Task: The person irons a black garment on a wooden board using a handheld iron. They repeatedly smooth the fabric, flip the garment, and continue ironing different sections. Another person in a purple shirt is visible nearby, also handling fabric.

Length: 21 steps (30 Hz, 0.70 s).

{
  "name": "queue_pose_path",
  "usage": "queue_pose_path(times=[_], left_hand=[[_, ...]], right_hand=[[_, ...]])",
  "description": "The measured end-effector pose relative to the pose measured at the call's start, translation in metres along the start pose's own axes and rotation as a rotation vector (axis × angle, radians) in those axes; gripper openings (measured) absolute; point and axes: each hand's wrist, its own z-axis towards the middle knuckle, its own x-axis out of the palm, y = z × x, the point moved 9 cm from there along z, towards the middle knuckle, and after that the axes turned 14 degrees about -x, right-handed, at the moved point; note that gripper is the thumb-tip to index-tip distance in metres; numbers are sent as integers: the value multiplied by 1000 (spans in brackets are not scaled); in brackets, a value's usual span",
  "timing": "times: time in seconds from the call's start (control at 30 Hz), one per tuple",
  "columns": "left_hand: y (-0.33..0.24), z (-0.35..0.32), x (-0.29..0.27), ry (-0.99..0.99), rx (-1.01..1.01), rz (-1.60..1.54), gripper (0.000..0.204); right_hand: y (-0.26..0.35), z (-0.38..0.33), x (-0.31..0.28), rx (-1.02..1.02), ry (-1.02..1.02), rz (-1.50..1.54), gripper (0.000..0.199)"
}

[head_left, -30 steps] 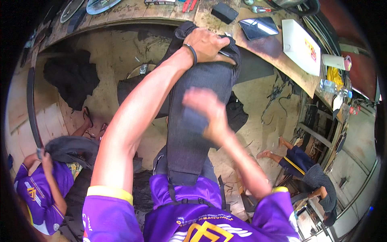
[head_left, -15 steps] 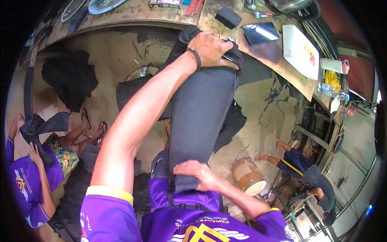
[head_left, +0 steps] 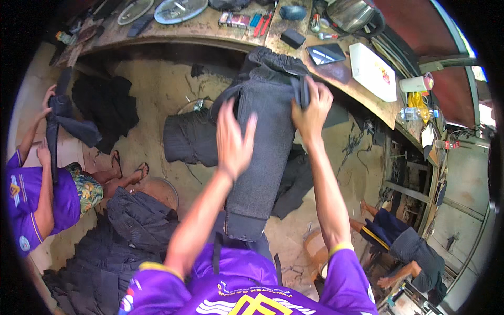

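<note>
A pair of dark denim trousers [head_left: 262,152] lies folded lengthwise in front of me, stretching from my lap up to the table edge, with its far end bunched. My left hand [head_left: 235,139] hovers at its left side, fingers spread and slightly blurred, holding nothing. On the far right side, my right hand [head_left: 313,107] pinches an edge of the dark cloth between thumb and fingers.
A wooden table [head_left: 210,38] runs across the far side, bearing a tablet [head_left: 325,54], a white box [head_left: 373,72] and a kettle [head_left: 350,16]. Black garments [head_left: 100,257] pile up at lower left. Co-workers sit at left [head_left: 39,202] and right [head_left: 417,257].
My left hand has come back from the trousers' far end toward their left side and spread. My right hand has moved from the near end to the far right edge and gripped cloth.
</note>
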Motion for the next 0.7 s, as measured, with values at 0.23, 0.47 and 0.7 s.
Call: queue_pose_path(times=[0.23,0.47,0.7], left_hand=[[239,-230,-10,122,-188,145,43],[391,-250,-80,654,-290,711,35],[168,-46,-85,-262,201,-6,30]], right_hand=[[-48,-127,80,-3,-3,-40,95],[162,-214,-13,22,122,78,74],[176,-113,51,188,151,630,72]])
